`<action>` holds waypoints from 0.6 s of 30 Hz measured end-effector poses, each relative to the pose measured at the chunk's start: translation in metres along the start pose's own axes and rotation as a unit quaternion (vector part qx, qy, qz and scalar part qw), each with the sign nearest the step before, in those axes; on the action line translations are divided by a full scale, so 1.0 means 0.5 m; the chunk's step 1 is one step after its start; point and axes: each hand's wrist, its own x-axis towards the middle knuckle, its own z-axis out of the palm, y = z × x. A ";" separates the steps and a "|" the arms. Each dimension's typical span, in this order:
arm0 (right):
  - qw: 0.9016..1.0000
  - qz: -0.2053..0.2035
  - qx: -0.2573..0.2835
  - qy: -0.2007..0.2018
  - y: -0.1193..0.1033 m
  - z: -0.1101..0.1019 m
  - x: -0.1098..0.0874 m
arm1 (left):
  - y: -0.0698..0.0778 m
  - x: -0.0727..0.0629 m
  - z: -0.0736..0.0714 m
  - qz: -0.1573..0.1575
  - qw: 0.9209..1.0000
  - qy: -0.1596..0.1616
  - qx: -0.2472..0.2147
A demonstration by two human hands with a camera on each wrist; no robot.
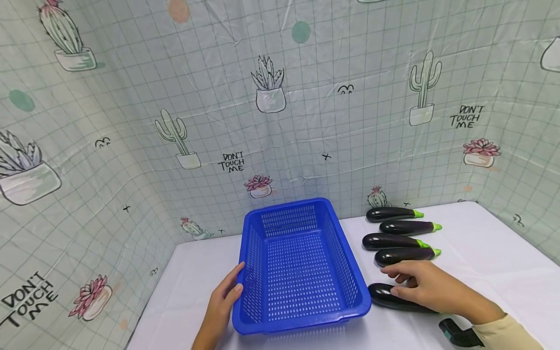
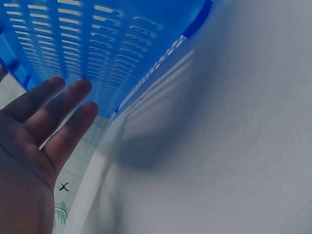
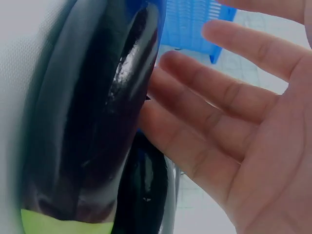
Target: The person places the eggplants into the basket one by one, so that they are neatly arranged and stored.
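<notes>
My left hand (image 1: 221,304) is at the left side of a blue plastic basket (image 1: 302,318), thumb and index finger right at its rim. In the left wrist view, the fingers (image 2: 63,109) stretch nearly straight beside the slotted wall. My right hand (image 1: 430,287) hovers by the nearest eggplant (image 1: 385,295), which lies right of the basket and is partly hidden by the hand. In the right wrist view, the loosely bent fingers (image 3: 222,92) are beside a glossy dark eggplant (image 3: 92,107) with a green cap, holding nothing. Another eggplant (image 3: 144,190) shows behind it.
Several more eggplants (image 1: 404,256) lie in a column toward the back right, green ends pointing right. White cloth (image 1: 472,243) covers the table. A patterned curtain (image 1: 302,131) hangs behind and at both sides. A black device (image 1: 459,334) sits at my right wrist.
</notes>
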 end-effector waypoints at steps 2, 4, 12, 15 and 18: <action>1.000 0.002 -0.009 -0.003 -0.001 0.001 -0.001 | 0.000 0.000 -0.001 -0.004 1.000 0.001 0.000; 1.000 0.006 -0.014 -0.008 -0.002 0.000 0.000 | 0.000 0.000 -0.002 -0.007 1.000 0.003 0.004; 0.999 0.005 -0.033 -0.027 0.001 -0.001 0.002 | 0.000 -0.001 -0.001 -0.018 1.000 0.008 0.012; 0.999 0.007 -0.029 -0.043 0.003 -0.002 0.001 | 0.000 -0.001 0.001 -0.013 1.000 0.006 0.012; 0.998 0.015 -0.029 -0.062 0.006 -0.003 -0.001 | -0.001 0.000 0.001 -0.006 1.000 0.003 0.011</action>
